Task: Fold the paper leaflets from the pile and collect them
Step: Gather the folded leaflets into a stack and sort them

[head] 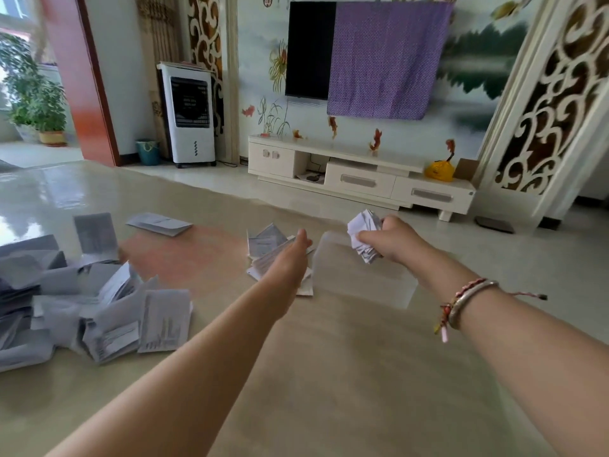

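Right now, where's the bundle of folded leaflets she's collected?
In the head view, the bundle of folded leaflets is gripped in the right hand, right of centre, above a clear plastic box and beside the small folded heap.

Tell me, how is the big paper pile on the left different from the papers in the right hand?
The pile lies spread loose on the floor; the bundle is gripped off the floor by the right hand. The pile's leaflets are larger and flatter; the bundle's are folded small and bunched. The pile holds far more. Both are pale printed paper.
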